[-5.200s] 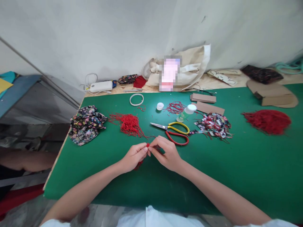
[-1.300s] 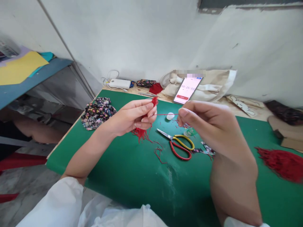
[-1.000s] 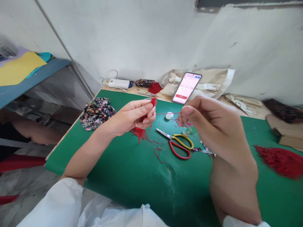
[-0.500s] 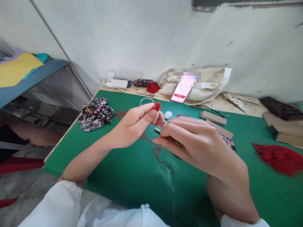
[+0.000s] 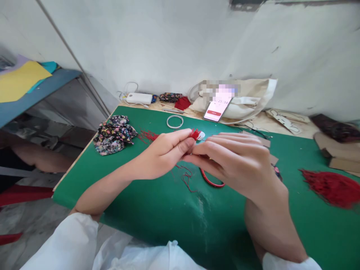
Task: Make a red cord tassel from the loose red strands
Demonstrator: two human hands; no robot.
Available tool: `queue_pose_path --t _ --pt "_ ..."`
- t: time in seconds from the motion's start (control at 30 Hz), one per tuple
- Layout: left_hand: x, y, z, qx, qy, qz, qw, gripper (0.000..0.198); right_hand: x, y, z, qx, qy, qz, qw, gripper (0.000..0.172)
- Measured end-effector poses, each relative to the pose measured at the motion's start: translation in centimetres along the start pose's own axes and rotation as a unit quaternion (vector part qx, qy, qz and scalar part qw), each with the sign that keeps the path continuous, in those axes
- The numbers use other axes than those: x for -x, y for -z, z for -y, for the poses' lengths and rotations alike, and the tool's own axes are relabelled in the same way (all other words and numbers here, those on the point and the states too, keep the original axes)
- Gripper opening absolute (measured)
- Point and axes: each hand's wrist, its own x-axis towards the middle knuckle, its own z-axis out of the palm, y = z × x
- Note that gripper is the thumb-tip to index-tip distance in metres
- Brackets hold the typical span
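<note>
My left hand (image 5: 164, 157) is raised over the green mat (image 5: 157, 210) and pinches a small red thread tassel (image 5: 194, 134) between thumb and fingers. My right hand (image 5: 239, 165) sits right against it, fingers closed around the red thread at the tassel's base. Loose red thread ends (image 5: 186, 179) trail down onto the mat below both hands. The red handle of a pair of scissors (image 5: 209, 180) shows under my right hand; the rest is hidden.
A floral fabric heap (image 5: 114, 134), loose red threads (image 5: 147, 135), a white ring (image 5: 174, 121) and a white cap (image 5: 201, 135) lie behind. A phone (image 5: 219, 107) leans on a cloth bag (image 5: 253, 99). A red thread pile (image 5: 332, 187) and cardboard pieces (image 5: 334, 159) lie right.
My right hand, which held a thread stretched out to the right, has come back in against the left hand. Both hands have dropped a little lower over the mat.
</note>
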Motion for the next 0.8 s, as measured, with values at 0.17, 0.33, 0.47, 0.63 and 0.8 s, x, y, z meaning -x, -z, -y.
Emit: queue_pose_path --t 0.17,0.33,0.47,0.63,0.8 --pt "-0.13 0.01 0.18 0.042 0.001 -0.013 0.999 0.036 -0.01 0.43 0.15 -0.007 -0.013 0.029 0.999 0.031" --pt "0.01 0.02 0.14 0.03 0.007 -0.017 0.999 0.034 0.21 0.45 0.12 -0.011 -0.005 0.013 1.0 0.028" --pt "0.09 -0.01 -0.13 0.054 0.008 0.014 0.998 0.033 0.4 0.32 0.01 0.012 -0.023 -0.055 0.998 0.021" --pt "-0.09 0.09 -0.32 0.116 0.001 0.04 0.992 0.032 0.26 0.63 0.19 -0.024 -0.062 -0.053 0.996 0.017" --pt "-0.06 0.41 -0.02 0.116 -0.017 0.047 0.992 0.031 0.0 0.67 0.24 -0.025 -0.071 -0.035 0.997 0.019"
